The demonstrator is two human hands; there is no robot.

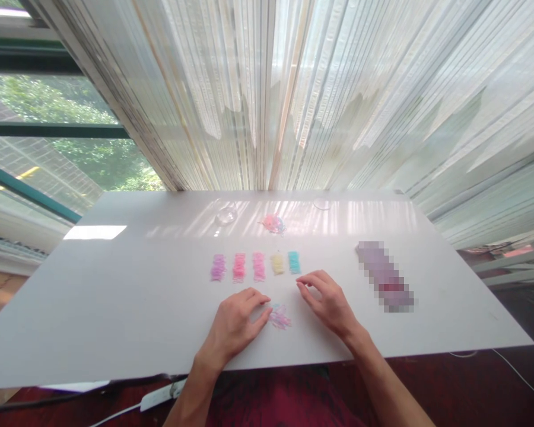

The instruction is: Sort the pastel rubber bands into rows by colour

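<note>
Head view: left hand (240,314) beside loose strands (281,319) (multicoloured).

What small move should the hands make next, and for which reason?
The left hand could perhaps pinch one strand from the small mixed pile: its fingertips are at the pile's edge, with a gap between thumb and index finger. Purplish and bluish strands lie mingled there, while the five groups beyond are each laid out by colour.

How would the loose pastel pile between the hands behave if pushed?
The pile of thin strands would probably scatter rather than slide as one, lying loose at differing angles. It is likely light, the strands being so slender. It seems unlikely to tip, being spread low.
</note>
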